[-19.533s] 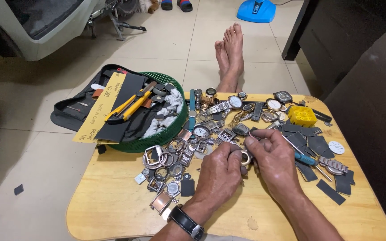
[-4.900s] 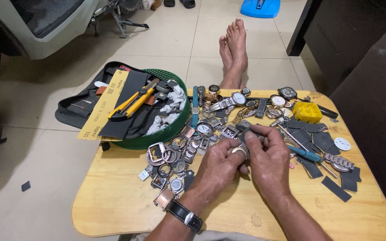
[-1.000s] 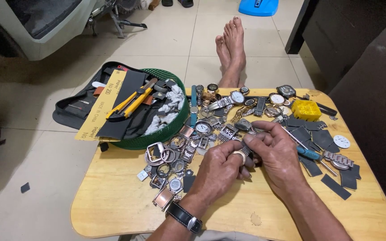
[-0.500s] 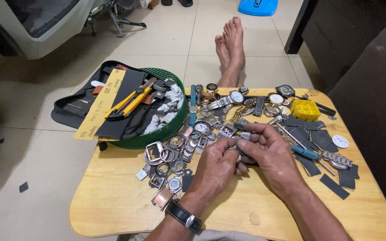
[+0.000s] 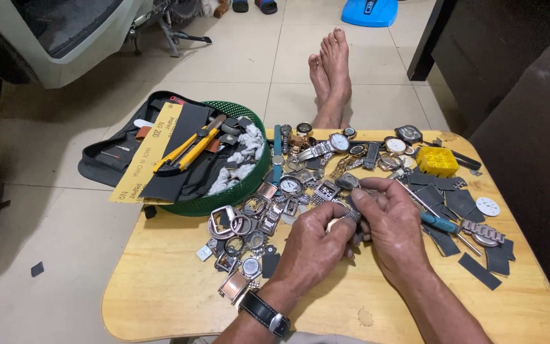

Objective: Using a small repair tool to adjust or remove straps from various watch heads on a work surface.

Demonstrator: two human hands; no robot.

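- Both hands are bunched at the middle of the counter (image 5: 160,299). The left hand (image 5: 310,245) has its grip clamped on a small metal watch piece (image 5: 350,216), and the right hand (image 5: 393,226) pinches in on that same piece from the 3 o'clock side. Most of the piece is buried under fingers, so I can't tell exactly what it is.
- Biggest risk, I'd say: that piece is tiny and shiny. One slip of a fingertip and it pings into the heap of watch cases and buckles (image 5: 256,223) at 9 o'clock of the hands, or off the edge onto the tiled floor (image 5: 65,255). Good luck finding it there.
- The blue-handled screwdriver (image 5: 440,223) lies just beside the right hand at 3 o'clock. A careless wrist could roll it into the dark strap pieces (image 5: 479,271) and the loose white dial (image 5: 487,206).
- The green basket (image 5: 249,185) at 10 o'clock hangs partly over the counter's edge, it looks like. A bump could tip it.
- In the basket: yellow-handled pliers (image 5: 186,148), dark sandpaper sheets, a white rag (image 5: 243,150) and a few odd bits. A black tool pouch (image 5: 106,159) sits under and behind it.
- The yellow plastic box (image 5: 437,161) at 1 o'clock: can't see what's inside it from here.
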